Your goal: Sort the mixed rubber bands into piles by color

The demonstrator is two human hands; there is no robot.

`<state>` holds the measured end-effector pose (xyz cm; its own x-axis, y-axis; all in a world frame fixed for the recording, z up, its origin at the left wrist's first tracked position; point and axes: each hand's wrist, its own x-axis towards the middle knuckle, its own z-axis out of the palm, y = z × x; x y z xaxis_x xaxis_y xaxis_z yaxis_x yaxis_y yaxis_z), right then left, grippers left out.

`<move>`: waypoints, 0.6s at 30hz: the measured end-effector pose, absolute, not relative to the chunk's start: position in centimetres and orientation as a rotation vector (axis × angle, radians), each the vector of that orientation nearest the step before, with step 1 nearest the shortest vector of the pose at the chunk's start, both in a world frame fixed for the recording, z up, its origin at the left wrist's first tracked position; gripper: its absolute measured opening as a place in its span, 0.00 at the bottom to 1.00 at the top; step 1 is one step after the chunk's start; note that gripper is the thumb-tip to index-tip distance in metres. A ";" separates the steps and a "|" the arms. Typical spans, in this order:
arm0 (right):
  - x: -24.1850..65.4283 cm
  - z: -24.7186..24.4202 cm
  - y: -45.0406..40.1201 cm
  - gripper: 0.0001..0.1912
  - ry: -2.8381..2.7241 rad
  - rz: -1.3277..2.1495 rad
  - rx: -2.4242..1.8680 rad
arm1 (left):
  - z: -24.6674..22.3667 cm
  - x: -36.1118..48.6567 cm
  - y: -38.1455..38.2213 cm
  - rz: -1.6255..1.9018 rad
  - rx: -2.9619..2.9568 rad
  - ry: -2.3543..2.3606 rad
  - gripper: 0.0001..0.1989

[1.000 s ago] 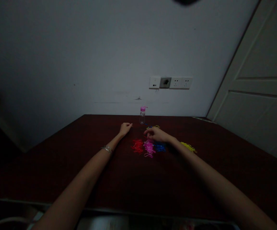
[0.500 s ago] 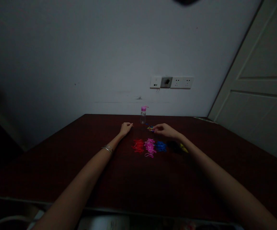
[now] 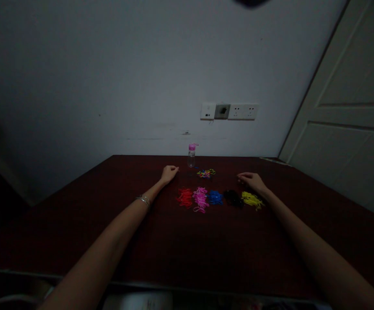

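Small elastic bands lie sorted by colour in a row on the dark red table: a red pile, a pink pile, a blue pile, a black pile and a yellow pile. Behind them is a small mixed-colour heap of bands. My left hand rests left of that heap, fingers closed in a pinch; anything between them is too small to name. Just behind the yellow pile is my right hand, its fingertips drawn together near the black pile. Whatever they hold cannot be made out.
A clear bottle with a pink lid stands behind the mixed heap, near the wall. Sockets and a switch are set in the wall. A pale door rises at the right. Below the table's front edge, partly hidden items show.
My right hand has moved right, away from the mixed heap to behind the yellow pile. The mixed heap, black pile and yellow pile show more fully. My left hand stays in place.
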<state>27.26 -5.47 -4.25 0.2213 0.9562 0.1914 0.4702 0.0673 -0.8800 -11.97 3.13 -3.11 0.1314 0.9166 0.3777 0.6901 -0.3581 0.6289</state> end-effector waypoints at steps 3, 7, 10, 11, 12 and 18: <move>27.2 -4.7 -5.1 0.17 -1.424 0.602 -1.539 | -2.9 -11.6 2.5 0.996 2.225 1.539 0.18; 26.9 -4.7 -5.0 0.15 -1.452 0.554 -1.520 | -2.1 -9.5 0.8 0.854 2.387 1.483 0.17; 26.8 -4.6 -5.2 0.15 -1.446 0.529 -1.543 | -1.1 -6.5 -0.6 0.742 2.508 1.384 0.18; 26.8 -4.6 -5.3 0.16 -1.450 0.520 -1.549 | -0.8 -5.4 -1.0 0.682 2.559 1.332 0.17; 26.8 -4.6 -5.4 0.16 -1.456 0.511 -1.552 | -0.5 -4.3 -1.4 0.617 2.609 1.280 0.17; 26.6 -4.8 -5.7 0.18 -1.506 0.450 -1.547 | 0.4 0.4 -2.6 0.139 2.992 1.148 0.15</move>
